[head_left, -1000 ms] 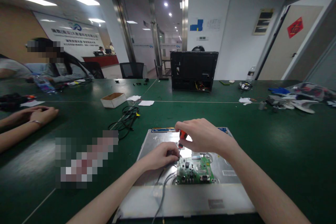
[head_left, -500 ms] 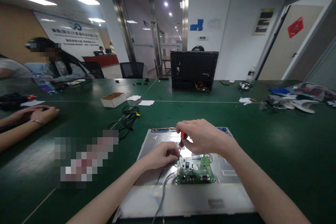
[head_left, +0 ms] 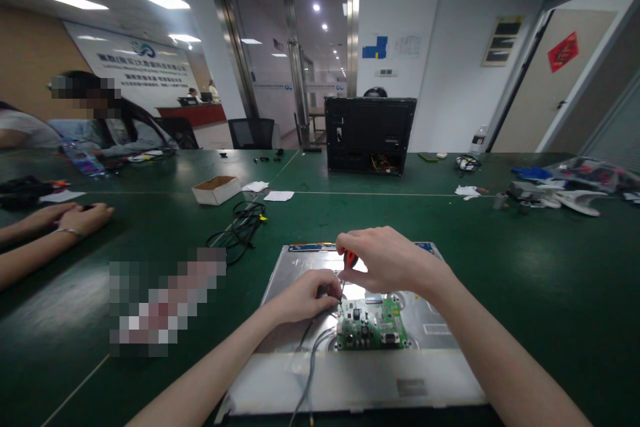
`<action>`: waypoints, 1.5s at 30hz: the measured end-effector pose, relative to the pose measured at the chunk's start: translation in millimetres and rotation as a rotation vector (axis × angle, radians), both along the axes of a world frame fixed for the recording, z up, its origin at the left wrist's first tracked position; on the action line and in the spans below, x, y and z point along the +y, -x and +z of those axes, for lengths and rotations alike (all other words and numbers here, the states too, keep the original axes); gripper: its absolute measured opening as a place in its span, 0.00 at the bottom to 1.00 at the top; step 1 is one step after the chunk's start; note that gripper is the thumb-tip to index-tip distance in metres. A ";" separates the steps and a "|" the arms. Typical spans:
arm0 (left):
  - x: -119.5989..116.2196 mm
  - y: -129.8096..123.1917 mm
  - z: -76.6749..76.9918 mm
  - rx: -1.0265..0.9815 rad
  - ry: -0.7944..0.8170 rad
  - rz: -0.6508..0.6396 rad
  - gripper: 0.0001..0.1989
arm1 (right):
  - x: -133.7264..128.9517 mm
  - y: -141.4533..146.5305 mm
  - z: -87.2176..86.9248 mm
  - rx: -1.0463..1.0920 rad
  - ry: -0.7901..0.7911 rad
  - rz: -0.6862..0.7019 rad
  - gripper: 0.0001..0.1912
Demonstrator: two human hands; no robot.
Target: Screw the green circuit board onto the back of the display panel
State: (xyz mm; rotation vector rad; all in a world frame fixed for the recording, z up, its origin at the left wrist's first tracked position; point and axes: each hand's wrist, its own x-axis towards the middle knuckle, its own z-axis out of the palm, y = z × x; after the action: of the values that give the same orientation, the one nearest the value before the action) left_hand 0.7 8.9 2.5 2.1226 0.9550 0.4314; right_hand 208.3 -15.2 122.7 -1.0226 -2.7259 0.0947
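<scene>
A silver display panel (head_left: 360,380) lies flat on the green table, with a green circuit board (head_left: 373,325) on its back. My right hand (head_left: 385,257) grips the red and black handle of a screwdriver (head_left: 349,260), held upright with its shaft pointing down at the board's upper left corner. Beside the tip, my left hand (head_left: 313,293) has its thumb and fingers pinched together; what is between them is too small to make out. Grey cables (head_left: 311,373) run from the board's left side toward the panel's near edge.
Black cables (head_left: 243,227) lie coiled left of the panel, near a small open box (head_left: 217,191). A black monitor housing (head_left: 370,135) stands at the far side. Another person's hands (head_left: 83,219) rest on the table at left. Parts and plastic bags (head_left: 555,187) lie far right.
The screwdriver handle has turned slightly in my right hand, its fingers shifting a little around it. My left hand stays by the board's corner.
</scene>
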 end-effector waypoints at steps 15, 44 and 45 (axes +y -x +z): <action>-2.3 -1.7 4.0 -0.001 -0.013 0.007 0.04 | 0.0 4.1 -0.6 -0.011 -0.050 -0.020 0.05; -0.9 -0.6 -0.2 -0.011 -0.020 -0.002 0.03 | -1.5 1.2 -0.8 0.017 0.008 0.022 0.08; -0.7 -0.5 -0.4 -0.012 -0.021 -0.004 0.03 | -1.5 1.5 -0.5 0.015 0.009 0.019 0.08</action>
State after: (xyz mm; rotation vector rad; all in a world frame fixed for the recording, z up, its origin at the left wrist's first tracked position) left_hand 1.2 8.1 2.1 2.1380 0.9437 0.4533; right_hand 206.8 -16.7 122.2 -0.9947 -2.7241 0.1178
